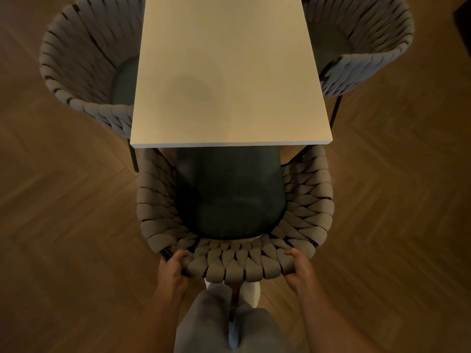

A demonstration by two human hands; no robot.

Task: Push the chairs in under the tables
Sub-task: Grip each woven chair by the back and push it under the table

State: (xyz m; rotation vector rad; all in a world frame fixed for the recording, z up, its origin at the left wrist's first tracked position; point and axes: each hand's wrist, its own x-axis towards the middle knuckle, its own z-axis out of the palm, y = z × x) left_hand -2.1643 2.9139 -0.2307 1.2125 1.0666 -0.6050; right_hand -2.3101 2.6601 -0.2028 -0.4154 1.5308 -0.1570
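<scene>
Woven chair (300, 207) seat front sits under counter (229, 72) edge, backrest clear; left hand (173, 270) and right hand (299, 268) grip its rim.

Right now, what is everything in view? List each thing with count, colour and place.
table: one, pale cream top, centre, far half of view.
near chair: one, grey woven back, dark green seat, front partly under the table's near edge.
side chairs: two, grey woven, one at the table's left, one at its right.
floor: brown herringbone wood.
legs: grey trousers, bottom centre.
left hand: grips the near chair's back rim.
right hand: grips the same rim.
</scene>
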